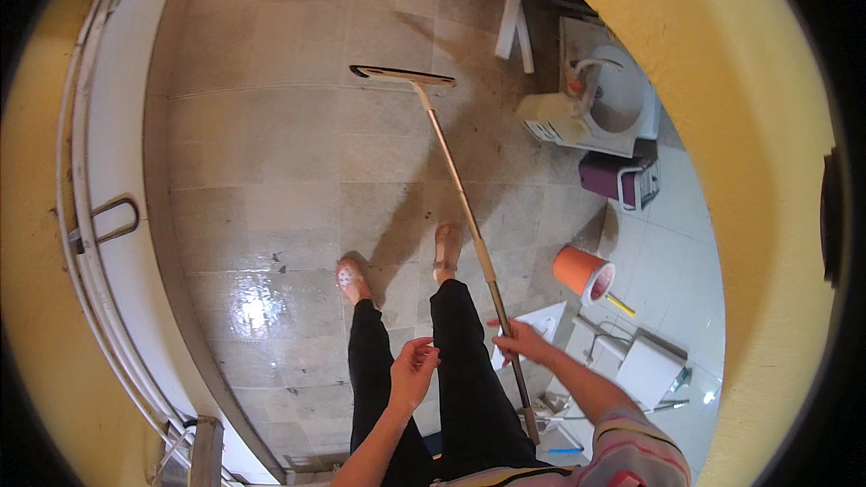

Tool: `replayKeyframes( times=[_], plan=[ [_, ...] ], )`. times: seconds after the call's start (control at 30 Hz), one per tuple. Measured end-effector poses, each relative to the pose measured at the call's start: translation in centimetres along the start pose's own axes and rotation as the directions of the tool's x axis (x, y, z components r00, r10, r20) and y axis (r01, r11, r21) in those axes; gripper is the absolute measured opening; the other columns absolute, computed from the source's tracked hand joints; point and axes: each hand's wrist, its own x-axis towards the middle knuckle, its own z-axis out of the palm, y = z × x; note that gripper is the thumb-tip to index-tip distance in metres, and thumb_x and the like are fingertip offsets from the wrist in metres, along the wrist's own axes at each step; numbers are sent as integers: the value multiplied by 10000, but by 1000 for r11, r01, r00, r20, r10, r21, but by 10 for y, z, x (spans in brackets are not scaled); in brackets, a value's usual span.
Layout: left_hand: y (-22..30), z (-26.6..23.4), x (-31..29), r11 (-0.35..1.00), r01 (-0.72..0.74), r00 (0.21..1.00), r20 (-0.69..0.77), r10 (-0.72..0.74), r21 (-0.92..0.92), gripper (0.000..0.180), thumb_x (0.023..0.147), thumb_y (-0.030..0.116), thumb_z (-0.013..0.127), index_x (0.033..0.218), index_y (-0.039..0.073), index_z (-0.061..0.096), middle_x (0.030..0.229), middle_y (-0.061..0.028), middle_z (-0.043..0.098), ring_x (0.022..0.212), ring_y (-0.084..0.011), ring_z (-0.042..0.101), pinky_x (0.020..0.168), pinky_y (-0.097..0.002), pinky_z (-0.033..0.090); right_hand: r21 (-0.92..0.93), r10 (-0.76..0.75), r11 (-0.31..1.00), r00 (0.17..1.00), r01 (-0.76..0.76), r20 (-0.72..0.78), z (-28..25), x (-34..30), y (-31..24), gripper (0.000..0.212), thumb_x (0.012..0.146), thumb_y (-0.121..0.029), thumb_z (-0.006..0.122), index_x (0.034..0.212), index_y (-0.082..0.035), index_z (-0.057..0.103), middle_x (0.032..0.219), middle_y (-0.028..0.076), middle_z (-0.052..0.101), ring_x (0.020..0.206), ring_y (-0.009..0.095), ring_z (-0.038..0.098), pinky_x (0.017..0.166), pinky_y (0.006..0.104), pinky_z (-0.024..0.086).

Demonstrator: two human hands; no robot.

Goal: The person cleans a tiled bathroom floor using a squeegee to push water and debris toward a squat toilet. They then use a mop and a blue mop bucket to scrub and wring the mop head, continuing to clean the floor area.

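While the right hand (519,340) is clamped around the squeegee (461,188), the left hand (413,372) hovers apart from it.
One squeegee slants forward past two shoes (349,275), its one head (401,78) out over the shiny floor (262,144); gripping low on the pole probably gives reach. The left fingers curl loosely around nothing visible; I cannot tell whether their tips meet. One orange bucket (575,269), one sink (621,101) and one purple box (606,177) stand off to the right, perhaps clear of the pole.

2 plain yellow walls (762,126) flank a beige-grey, rectangular-tiled floor (271,144) carrying bright white glare (254,307); at right stands 1 white oval-bowled washbasin (622,106)
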Motion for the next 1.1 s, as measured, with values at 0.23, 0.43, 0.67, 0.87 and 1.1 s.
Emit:
replayKeyframes(
  times=[0.23,0.43,0.67,0.87,1.1],
  plan=[
    [33,-17,6,997,-14,993,-119,5,-71,364,885,105,575,1214,8,452,958,-102,594,781,-157,613,703,-258,516,-38,-264,964,938,262,-224,58,-31,-60,496,904,-110,515,1376,-127,364,637,-6,474,513,67,434,469,238,414],
    [128,-13,114,959,-251,938,-209,275,133,640,869,201,602,1374,35,244,1063,-171,575,766,-189,624,696,-294,505,-228,-474,878,828,421,-298,90,12,-124,535,879,-82,515,1389,-122,355,693,52,538,580,109,463,557,259,423],
    [302,-28,322,587,-278,795,-161,585,761,847,800,241,647,1378,-94,127,1256,-308,445,964,-398,578,845,-413,461,-321,-651,757,704,570,-284,76,120,-322,584,886,-53,488,1425,-139,279,704,41,488,613,101,493,531,249,437],
    [367,-49,428,525,-112,919,-112,377,844,645,828,205,573,1315,-77,258,1018,-288,581,1065,-390,531,861,-462,434,661,-552,673,821,332,149,64,105,-357,587,942,-102,396,1454,-252,152,636,11,420,460,91,413,391,229,386],
    [182,76,254,535,275,962,-225,-158,799,413,875,177,394,1223,-14,281,869,-231,634,787,-408,626,677,-509,475,510,197,856,965,-83,-175,73,-59,-208,553,945,-182,426,1447,-243,204,508,4,426,376,103,399,347,243,338]
  ],
)
